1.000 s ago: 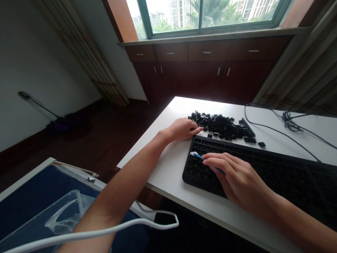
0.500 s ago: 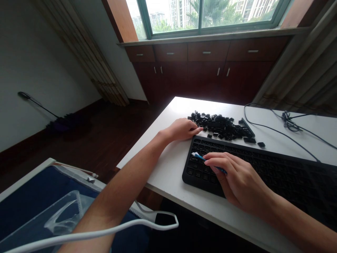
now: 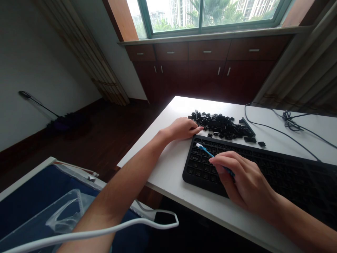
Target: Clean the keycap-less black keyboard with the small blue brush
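Keyboard (image 3: 279,172) lies on table (image 3: 168,182); right hand (image 3: 244,181) pinches brush (image 3: 206,150), bristles (image 3: 198,145) over keyboard's left end. Left hand (image 3: 182,128) by keyboard's far-left corner, fingers curled, can't tell if gripping. Keycaps (image 3: 222,125) heaped beyond keyboard.

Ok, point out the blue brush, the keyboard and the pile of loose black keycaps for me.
Blue brush (image 3: 206,151): head view, on the handle between bristles and fingertips.
Keyboard (image 3: 283,175): head view, on the key area beyond the right hand (image 3: 240,175).
Pile of loose black keycaps (image 3: 221,125): head view, mid-pile.
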Demonstrator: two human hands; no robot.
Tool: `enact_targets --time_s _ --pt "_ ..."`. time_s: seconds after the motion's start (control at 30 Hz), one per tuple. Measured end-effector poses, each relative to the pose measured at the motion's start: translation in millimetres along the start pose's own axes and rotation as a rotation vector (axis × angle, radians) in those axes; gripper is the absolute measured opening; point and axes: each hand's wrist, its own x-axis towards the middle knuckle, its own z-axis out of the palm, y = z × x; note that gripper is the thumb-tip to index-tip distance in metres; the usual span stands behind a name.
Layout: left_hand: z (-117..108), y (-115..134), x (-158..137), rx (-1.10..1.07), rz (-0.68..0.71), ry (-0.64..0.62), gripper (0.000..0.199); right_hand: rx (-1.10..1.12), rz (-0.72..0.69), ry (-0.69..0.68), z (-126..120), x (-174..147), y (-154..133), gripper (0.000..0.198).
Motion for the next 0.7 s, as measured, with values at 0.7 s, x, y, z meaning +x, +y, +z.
enact_targets --time_s 0.7 --pt "0.3 0.1 0.0 -0.003 -0.006 -0.001 0.057 0.010 -0.037 0.002 1.1 3.0 -3.0 0.031"
